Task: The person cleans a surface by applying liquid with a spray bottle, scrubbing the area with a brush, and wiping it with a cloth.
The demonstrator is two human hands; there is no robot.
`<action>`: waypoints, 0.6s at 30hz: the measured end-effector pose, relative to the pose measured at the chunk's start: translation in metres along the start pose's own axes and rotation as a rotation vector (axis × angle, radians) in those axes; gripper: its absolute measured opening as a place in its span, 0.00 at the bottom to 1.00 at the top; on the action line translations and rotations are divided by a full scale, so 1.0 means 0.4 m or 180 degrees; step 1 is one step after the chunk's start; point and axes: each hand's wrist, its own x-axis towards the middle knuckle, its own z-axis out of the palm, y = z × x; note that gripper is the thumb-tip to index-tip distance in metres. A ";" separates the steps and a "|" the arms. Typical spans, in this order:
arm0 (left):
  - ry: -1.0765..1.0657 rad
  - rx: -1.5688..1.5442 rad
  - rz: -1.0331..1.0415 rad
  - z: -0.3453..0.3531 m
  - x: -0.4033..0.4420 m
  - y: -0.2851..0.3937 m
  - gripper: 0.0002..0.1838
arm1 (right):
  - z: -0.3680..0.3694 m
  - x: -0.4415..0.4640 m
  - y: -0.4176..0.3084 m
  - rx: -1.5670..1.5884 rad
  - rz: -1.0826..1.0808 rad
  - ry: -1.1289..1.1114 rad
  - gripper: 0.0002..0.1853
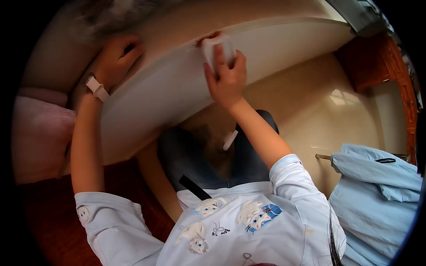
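Note:
My right hand [227, 82] presses a white pad or cloth [217, 51] against the upper edge of a long pale panel [275, 51]. A small reddish-brown patch [214, 35] shows just above the white thing. On the left, my left hand [119, 57] rests at the panel's top edge with its fingers curled, a pale band on the wrist. Whether anything is inside that hand is hidden.
Pink fabric [42, 133] lies at the far left. Light blue cloth [377, 195] hangs at the lower right. A wooden cabinet [368, 62] stands at the upper right, beyond the tan floor [310, 106]. My legs are below the panel.

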 end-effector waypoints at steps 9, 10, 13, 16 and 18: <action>0.0052 -0.0081 -0.0124 -0.001 -0.033 -0.025 0.11 | -0.028 -0.007 -0.060 0.0592 -0.0195 0.0064 0.34; 0.0064 -0.0076 -0.0144 -0.004 -0.034 -0.027 0.11 | -0.025 0.002 -0.051 0.0517 -0.0142 0.0141 0.35; 0.0022 0.0136 -0.0282 -0.001 -0.040 -0.033 0.12 | -0.005 0.021 -0.054 0.0531 -0.0026 0.0175 0.35; 0.0238 0.0055 -0.0008 0.003 -0.019 -0.019 0.13 | -0.011 0.025 -0.055 0.0378 -0.0447 -0.0008 0.36; 0.0245 0.0034 -0.0054 0.000 -0.022 -0.017 0.13 | 0.000 0.023 -0.048 0.0284 -0.0612 0.0038 0.36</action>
